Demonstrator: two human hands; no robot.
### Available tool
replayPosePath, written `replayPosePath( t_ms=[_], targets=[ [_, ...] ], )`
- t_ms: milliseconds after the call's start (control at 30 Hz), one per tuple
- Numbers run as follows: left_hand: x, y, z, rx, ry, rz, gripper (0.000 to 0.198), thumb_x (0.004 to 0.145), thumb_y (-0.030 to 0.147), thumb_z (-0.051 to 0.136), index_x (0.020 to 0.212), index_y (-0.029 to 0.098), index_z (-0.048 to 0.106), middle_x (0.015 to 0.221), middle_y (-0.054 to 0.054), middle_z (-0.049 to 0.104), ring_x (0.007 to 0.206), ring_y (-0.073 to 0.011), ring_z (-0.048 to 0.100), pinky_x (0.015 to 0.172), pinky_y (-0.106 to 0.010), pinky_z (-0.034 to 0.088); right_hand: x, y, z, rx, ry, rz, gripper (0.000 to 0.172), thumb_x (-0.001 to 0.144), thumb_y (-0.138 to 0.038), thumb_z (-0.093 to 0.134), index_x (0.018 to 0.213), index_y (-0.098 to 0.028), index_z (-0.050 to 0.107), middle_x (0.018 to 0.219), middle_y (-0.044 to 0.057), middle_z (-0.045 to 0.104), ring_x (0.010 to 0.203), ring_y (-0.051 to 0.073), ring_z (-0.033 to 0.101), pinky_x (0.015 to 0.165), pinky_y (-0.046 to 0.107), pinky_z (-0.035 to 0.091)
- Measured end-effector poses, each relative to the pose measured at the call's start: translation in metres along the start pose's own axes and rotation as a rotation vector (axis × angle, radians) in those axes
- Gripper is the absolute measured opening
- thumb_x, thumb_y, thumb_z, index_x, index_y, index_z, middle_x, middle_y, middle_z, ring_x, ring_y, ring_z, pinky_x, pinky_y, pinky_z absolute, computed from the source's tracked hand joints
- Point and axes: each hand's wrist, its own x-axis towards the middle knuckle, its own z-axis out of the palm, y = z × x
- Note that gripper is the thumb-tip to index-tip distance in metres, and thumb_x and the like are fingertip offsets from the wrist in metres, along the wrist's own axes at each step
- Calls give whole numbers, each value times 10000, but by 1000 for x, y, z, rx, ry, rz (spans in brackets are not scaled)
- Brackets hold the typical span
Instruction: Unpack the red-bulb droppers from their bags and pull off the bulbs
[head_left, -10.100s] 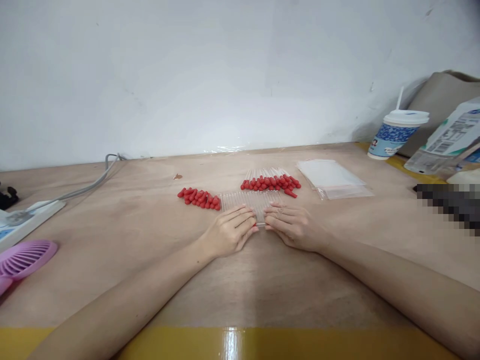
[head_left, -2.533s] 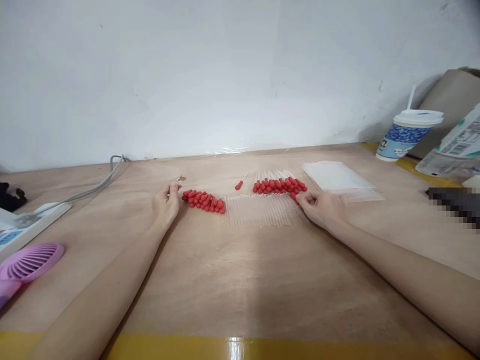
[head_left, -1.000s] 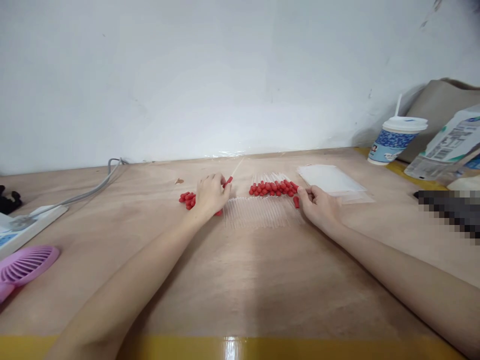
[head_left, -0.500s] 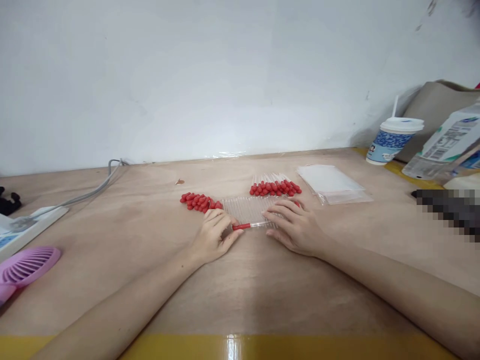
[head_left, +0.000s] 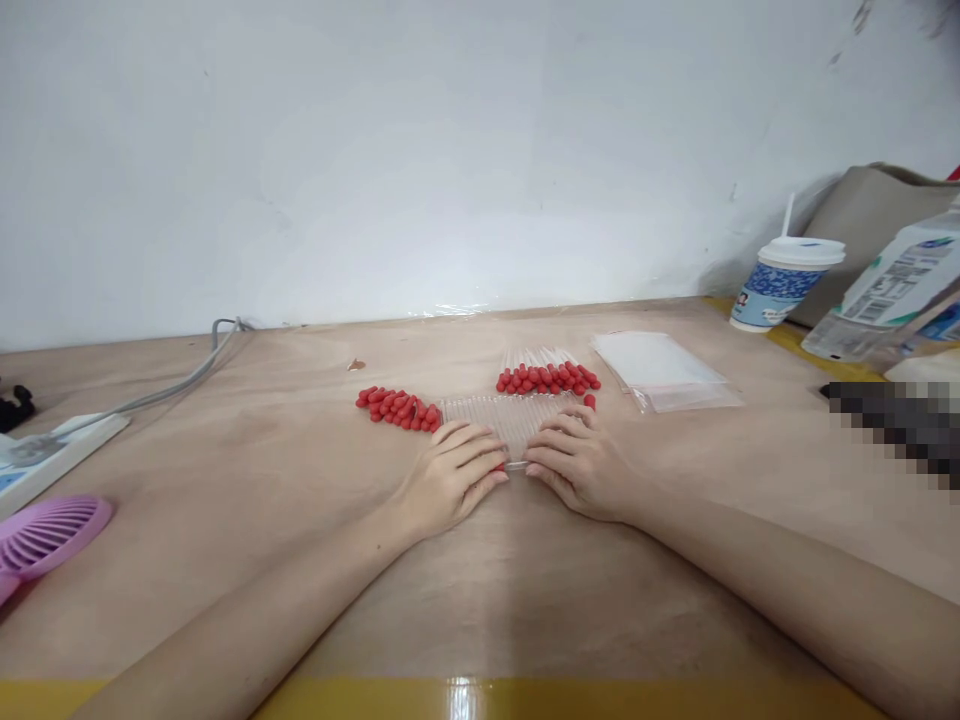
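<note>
A row of thin clear tubes lies on the table between my hands. At its near edge, my left hand is closed on the red end of one clear tube; only a bit of red shows under the fingertips. The other end runs into the curled fingers and thumb of my right hand, which hide it. Behind the right fingers a red cap peeks out. Left of the row lies a pile of red caps. Beyond it are red-tipped clear sticks.
Clear plastic bags lie at the back right. Farther right stand a paper cup with a straw and a tilted plastic bottle. A pink fan and a power strip with a grey cable are at the left.
My left hand has shifted right and its fingers now cover most of the red end that showed before. Both hands are closer together. The view has shifted slightly.
</note>
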Motion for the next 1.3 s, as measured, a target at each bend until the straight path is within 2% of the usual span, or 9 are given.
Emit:
replayPosePath(
  t_ms=[133,367,600,967,1300],
  targets=[
    [-2,0,2,24,42,27,175,824,209,551,989,189,605,986,-40,679,984,-176,592,929,-382,414,3,-3,1,-5,4,-10,183,847,-284,504,958,-205,625,868,28,663,841,162,543,817,362,353],
    [-2,4,1,52,77,75,235,812,205,563,1045,175,578,1008,-54,672,1015,-173,589,943,-370,439,6,-7,7,48,56,-63,131,845,-218,503,847,-176,627,776,21,663,806,149,553,778,333,421],
    [-1,6,-2,31,5,92,174,830,173,495,969,176,599,985,-54,678,1003,-166,599,1009,-385,395,5,-9,7,112,2,-114,188,875,-165,431,778,-150,591,741,57,619,776,149,556,703,287,487],
    [-6,9,-5,-40,-53,55,151,837,163,476,927,168,597,894,-40,692,1030,-164,586,1019,-364,385,4,-10,3,77,10,-237,146,860,-137,462,784,-136,587,727,48,602,852,163,568,796,312,499],
    [-4,9,-8,-42,-58,68,141,835,158,487,926,147,595,1021,-59,667,1099,-175,541,1041,-386,353,1,-9,3,79,51,-263,83,842,-128,500,813,-131,577,738,39,611,882,162,578,829,310,504]
  ],
)
